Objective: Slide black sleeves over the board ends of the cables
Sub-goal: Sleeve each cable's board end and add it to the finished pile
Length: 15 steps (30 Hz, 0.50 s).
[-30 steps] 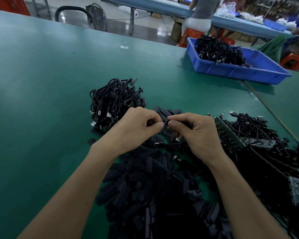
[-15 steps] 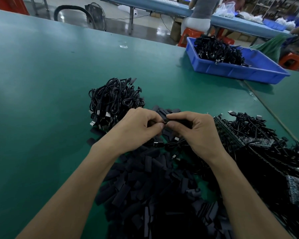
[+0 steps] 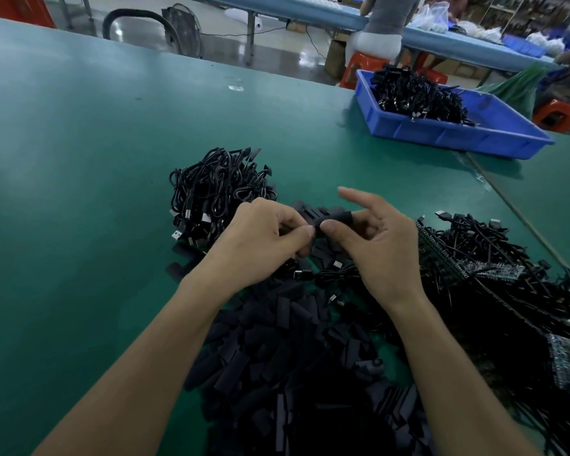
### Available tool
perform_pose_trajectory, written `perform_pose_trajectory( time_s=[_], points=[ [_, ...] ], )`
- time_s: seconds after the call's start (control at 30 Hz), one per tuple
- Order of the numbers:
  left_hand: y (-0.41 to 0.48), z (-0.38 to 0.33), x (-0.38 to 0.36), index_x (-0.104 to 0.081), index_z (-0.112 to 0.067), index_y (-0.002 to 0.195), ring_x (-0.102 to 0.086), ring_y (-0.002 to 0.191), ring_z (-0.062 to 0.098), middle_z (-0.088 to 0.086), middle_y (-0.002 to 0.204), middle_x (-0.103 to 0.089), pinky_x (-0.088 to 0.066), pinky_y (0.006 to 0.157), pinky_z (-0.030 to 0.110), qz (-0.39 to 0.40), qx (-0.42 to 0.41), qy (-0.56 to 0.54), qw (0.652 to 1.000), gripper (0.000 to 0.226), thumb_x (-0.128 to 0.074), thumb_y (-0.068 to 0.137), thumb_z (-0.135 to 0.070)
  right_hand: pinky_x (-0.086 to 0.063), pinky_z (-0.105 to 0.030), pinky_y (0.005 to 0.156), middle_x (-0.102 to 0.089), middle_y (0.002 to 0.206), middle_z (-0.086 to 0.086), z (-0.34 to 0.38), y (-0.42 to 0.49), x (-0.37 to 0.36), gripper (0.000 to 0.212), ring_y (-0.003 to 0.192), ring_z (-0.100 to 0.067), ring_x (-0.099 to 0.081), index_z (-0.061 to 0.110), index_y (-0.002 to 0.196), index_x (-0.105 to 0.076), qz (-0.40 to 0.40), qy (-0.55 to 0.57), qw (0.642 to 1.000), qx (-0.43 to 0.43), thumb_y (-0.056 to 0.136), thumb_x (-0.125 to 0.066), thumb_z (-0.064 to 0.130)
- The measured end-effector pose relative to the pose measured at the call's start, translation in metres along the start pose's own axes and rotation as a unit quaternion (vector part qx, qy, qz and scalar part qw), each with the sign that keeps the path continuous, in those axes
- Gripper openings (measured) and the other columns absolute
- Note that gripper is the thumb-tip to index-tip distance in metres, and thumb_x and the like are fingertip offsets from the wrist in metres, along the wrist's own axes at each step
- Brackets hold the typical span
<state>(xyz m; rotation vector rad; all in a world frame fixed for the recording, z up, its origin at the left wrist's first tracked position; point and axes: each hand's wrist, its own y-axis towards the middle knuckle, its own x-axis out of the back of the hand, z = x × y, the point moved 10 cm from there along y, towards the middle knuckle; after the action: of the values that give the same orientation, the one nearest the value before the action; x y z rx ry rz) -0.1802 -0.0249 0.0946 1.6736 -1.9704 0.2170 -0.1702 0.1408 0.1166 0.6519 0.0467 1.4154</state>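
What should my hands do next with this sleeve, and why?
Probably push the black sleeve leftward with the right hand while the left hand braces. Both pinch it where their thumbs meet, and most of the sleeve lies on the right-hand side; the cable end is hidden, so I can't tell how far on it sits.

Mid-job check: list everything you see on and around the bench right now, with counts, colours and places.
Table: one, green, fills the view.
Loose sleeves: large pile, black, near centre.
Cable bundle: one heap, black, left of the hands.
Board cables: one tangled heap, black, right side.
Bin: one, blue, far right, holds black cables.
Seated person: one, grey top, far bench.
Held sleeve: one, black, between the hands.
Left hand: pinches its left end.
Right hand: pinches it, forefinger raised.
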Motion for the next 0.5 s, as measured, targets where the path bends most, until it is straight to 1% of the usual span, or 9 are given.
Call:
perform_pose_trajectory(
  time_s=[0.07, 0.1, 0.17, 0.23, 0.3, 0.33, 0.43, 0.47, 0.5],
  points=[
    [0.0, 0.003, 0.004, -0.075, -0.024, 0.074, -0.066, 0.056, -0.002, -0.018, 0.062, -0.071, -0.053, 0.059, 0.014, -0.02, 0.013, -0.004, 1.0, 0.02, -0.069, 0.093, -0.027, -0.05, -0.013, 0.069, -0.07, 0.075, 0.015, 0.0, -0.004, 0.008, 0.038, 0.069, 0.001, -0.066, 0.045, 0.1, -0.066, -0.072, 0.004, 0.997, 0.0, 0.077, -0.086, 0.022],
    [0.0, 0.003, 0.005, -0.075, -0.025, 0.074, -0.067, 0.056, 0.0, -0.019, 0.062, -0.071, -0.053, 0.059, 0.015, -0.027, 0.018, -0.006, 0.999, 0.021, -0.069, 0.093, -0.029, -0.049, -0.01, 0.069, -0.07, 0.075, 0.016, 0.001, -0.006, 0.01, 0.036, 0.071, 0.002, -0.066, 0.042, 0.098, -0.067, -0.095, 0.007, 0.995, 0.001, 0.077, -0.086, 0.02],
    [0.0, 0.003, 0.006, -0.075, -0.024, 0.074, -0.068, 0.056, 0.002, -0.018, 0.062, -0.071, -0.055, 0.06, 0.017, -0.037, 0.023, -0.009, 0.999, 0.022, -0.069, 0.093, -0.03, -0.05, -0.008, 0.072, -0.069, 0.08, 0.019, 0.003, -0.009, 0.009, 0.031, 0.075, 0.005, -0.067, 0.035, 0.1, -0.07, -0.117, 0.005, 0.993, 0.006, 0.079, -0.084, 0.016],
    [0.0, 0.002, 0.005, -0.076, -0.023, 0.074, -0.069, 0.058, 0.003, -0.016, 0.063, -0.072, -0.055, 0.061, 0.018, -0.045, 0.023, -0.017, 0.999, 0.022, -0.068, 0.094, -0.03, -0.051, -0.008, 0.074, -0.069, 0.084, 0.023, 0.005, -0.011, 0.006, 0.032, 0.079, 0.005, -0.069, 0.028, 0.109, -0.07, -0.121, 0.009, 0.993, 0.004, 0.082, -0.082, 0.015],
    [-0.001, -0.001, 0.005, -0.075, -0.024, 0.073, -0.069, 0.06, 0.001, -0.014, 0.065, -0.073, -0.054, 0.061, 0.017, -0.053, 0.02, -0.029, 0.998, 0.022, -0.068, 0.094, -0.028, -0.052, -0.012, 0.077, -0.07, 0.086, 0.023, 0.005, -0.013, 0.002, 0.037, 0.082, 0.002, -0.07, 0.026, 0.117, -0.068, -0.124, 0.012, 0.992, -0.001, 0.083, -0.081, 0.017],
    [-0.001, -0.002, 0.005, -0.075, -0.023, 0.074, -0.07, 0.061, 0.001, -0.013, 0.065, -0.073, -0.055, 0.063, 0.02, -0.055, 0.019, -0.033, 0.998, 0.022, -0.068, 0.094, -0.027, -0.054, -0.016, 0.08, -0.071, 0.088, 0.021, 0.005, -0.014, 0.001, 0.04, 0.084, -0.001, -0.071, 0.025, 0.12, -0.067, -0.127, 0.014, 0.992, -0.003, 0.084, -0.08, 0.018],
    [-0.003, -0.003, 0.002, -0.077, -0.019, 0.077, -0.072, 0.067, 0.01, -0.008, 0.068, -0.074, -0.06, 0.07, 0.034, -0.059, 0.019, -0.048, 0.997, 0.02, -0.068, 0.095, -0.024, -0.058, -0.032, 0.086, -0.074, 0.093, 0.012, 0.004, -0.019, -0.005, 0.045, 0.087, -0.01, -0.073, 0.027, 0.125, -0.062, -0.13, 0.039, 0.991, -0.011, 0.085, -0.079, 0.017],
    [-0.003, -0.004, 0.001, -0.077, -0.017, 0.079, -0.072, 0.067, 0.012, -0.006, 0.069, -0.075, -0.06, 0.069, 0.036, -0.059, 0.017, -0.057, 0.996, 0.02, -0.067, 0.095, -0.023, -0.059, -0.034, 0.085, -0.075, 0.093, 0.01, 0.004, -0.02, -0.006, 0.046, 0.087, -0.011, -0.074, 0.028, 0.125, -0.062, -0.13, 0.056, 0.99, -0.015, 0.085, -0.079, 0.015],
    [-0.003, -0.005, 0.001, -0.078, -0.016, 0.08, -0.072, 0.067, 0.012, -0.005, 0.069, -0.075, -0.059, 0.066, 0.034, -0.062, 0.013, -0.065, 0.996, 0.02, -0.067, 0.096, -0.022, -0.059, -0.032, 0.084, -0.075, 0.093, 0.01, 0.004, -0.02, -0.009, 0.046, 0.087, -0.01, -0.074, 0.03, 0.124, -0.062, -0.127, 0.071, 0.989, -0.015, 0.085, -0.079, 0.014]
  ],
)
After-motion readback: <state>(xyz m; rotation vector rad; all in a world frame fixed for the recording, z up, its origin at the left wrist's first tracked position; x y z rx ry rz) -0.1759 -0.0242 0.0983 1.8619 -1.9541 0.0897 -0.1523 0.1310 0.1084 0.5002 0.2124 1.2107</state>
